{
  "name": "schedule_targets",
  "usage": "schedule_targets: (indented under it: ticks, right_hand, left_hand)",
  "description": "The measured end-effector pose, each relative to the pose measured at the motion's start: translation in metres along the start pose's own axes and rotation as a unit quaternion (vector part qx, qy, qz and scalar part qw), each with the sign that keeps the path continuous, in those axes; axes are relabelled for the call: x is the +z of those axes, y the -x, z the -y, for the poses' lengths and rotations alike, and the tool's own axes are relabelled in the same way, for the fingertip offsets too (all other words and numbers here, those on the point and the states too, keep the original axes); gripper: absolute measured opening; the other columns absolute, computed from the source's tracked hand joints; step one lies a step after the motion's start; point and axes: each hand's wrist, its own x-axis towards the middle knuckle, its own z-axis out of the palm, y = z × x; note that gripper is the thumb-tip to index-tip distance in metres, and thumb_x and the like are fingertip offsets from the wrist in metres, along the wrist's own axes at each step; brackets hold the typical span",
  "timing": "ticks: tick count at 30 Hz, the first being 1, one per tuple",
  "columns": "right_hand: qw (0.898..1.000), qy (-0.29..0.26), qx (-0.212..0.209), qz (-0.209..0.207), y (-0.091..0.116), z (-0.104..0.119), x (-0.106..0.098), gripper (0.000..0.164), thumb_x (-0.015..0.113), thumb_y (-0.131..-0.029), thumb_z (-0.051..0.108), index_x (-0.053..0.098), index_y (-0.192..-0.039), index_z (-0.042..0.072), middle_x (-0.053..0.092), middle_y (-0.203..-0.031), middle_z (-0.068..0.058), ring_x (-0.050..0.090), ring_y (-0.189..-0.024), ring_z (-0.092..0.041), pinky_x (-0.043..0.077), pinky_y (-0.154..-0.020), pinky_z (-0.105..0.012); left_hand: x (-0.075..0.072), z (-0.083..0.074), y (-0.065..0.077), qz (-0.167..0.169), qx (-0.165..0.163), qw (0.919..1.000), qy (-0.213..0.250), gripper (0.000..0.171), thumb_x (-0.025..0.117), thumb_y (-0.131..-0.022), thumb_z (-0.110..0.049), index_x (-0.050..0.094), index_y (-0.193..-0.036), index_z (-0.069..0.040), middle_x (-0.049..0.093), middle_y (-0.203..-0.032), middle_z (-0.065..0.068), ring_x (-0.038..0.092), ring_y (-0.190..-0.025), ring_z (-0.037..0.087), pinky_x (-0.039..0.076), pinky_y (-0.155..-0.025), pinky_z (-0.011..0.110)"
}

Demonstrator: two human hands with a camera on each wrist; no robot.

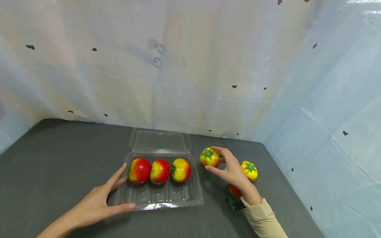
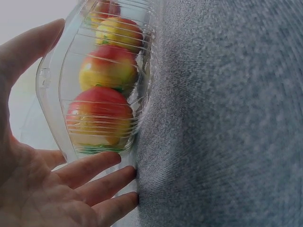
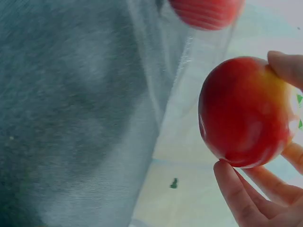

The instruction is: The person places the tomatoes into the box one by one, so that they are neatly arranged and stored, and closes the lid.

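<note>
My right hand (image 1: 232, 168) pinches a round red-and-yellow fruit (image 1: 209, 157) with a green leafy top, held just right of a clear plastic clamshell box (image 1: 194, 195). In the right wrist view, thumb and fingertips press on the sides of this fruit (image 3: 244, 111). Three similar fruits, a left one (image 1: 139, 171), a middle one (image 1: 160, 171) and a right one (image 1: 181, 170), lie on their sides in a row inside the box. My left hand (image 1: 95, 205) spans the box's near left corner, fingers extended; its thumb touches the rim (image 2: 52, 109) in the left wrist view.
The box's lid (image 1: 160, 140) lies folded back toward the wall. Behind my right wrist sit a yellow-topped fruit (image 1: 249, 171) and a partly hidden red one (image 1: 235, 190). Dark grey cloth covers the table (image 1: 74, 158); pale plastic sheeting (image 1: 190, 82) rises behind and at the right.
</note>
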Motion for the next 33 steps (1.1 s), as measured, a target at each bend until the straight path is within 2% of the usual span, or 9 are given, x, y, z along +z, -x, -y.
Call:
schedule_targets:
  ticks: [12, 21, 28, 33]
  right_hand:
    - [0.999, -0.021, -0.041, -0.019, 0.003, 0.032, -0.004, 0.071, 0.080, -0.078, 0.031, 0.046, -0.138, 0.014, 0.049, -0.132, -0.002, 0.055, -0.111, -0.017, 0.052, -0.088, -0.037]
    - [0.996, -0.051, -0.061, -0.029, 0.003, 0.060, 0.001, 0.071, 0.081, -0.077, 0.027, 0.045, -0.137, 0.016, 0.050, -0.136, 0.000, 0.057, -0.114, -0.019, 0.052, -0.088, -0.032]
    - [0.996, -0.080, -0.050, -0.006, 0.004, 0.080, 0.010, 0.066, 0.081, -0.077, 0.030, 0.048, -0.133, 0.017, 0.057, -0.132, 0.001, 0.060, -0.109, -0.016, 0.054, -0.086, -0.035]
    - [0.994, -0.097, -0.057, 0.012, 0.002, 0.088, 0.017, 0.063, 0.081, -0.077, 0.030, 0.049, -0.130, 0.019, 0.058, -0.129, 0.004, 0.060, -0.109, -0.015, 0.054, -0.086, -0.033]
  left_hand:
    - [-0.001, -0.001, 0.000, 0.005, -0.015, 0.9999, -0.001, 0.109, 0.073, -0.080, -0.049, -0.005, -0.154, -0.033, 0.051, -0.136, 0.028, 0.051, -0.119, 0.052, 0.043, -0.082, 0.067]
    - [-0.007, 0.000, 0.001, -0.004, 0.004, 1.0000, -0.003, 0.109, 0.074, -0.079, -0.047, -0.003, -0.154, -0.032, 0.053, -0.134, 0.027, 0.053, -0.117, 0.051, 0.044, -0.082, 0.067]
    - [-0.003, -0.003, 0.000, -0.013, 0.012, 0.9998, -0.004, 0.109, 0.075, -0.078, -0.048, -0.001, -0.155, -0.032, 0.055, -0.134, 0.025, 0.054, -0.117, 0.049, 0.044, -0.083, 0.066]
    - [-0.003, -0.006, -0.003, -0.015, 0.017, 0.9997, 0.002, 0.110, 0.075, -0.077, -0.049, -0.001, -0.155, -0.032, 0.054, -0.134, 0.025, 0.054, -0.117, 0.049, 0.044, -0.084, 0.066]
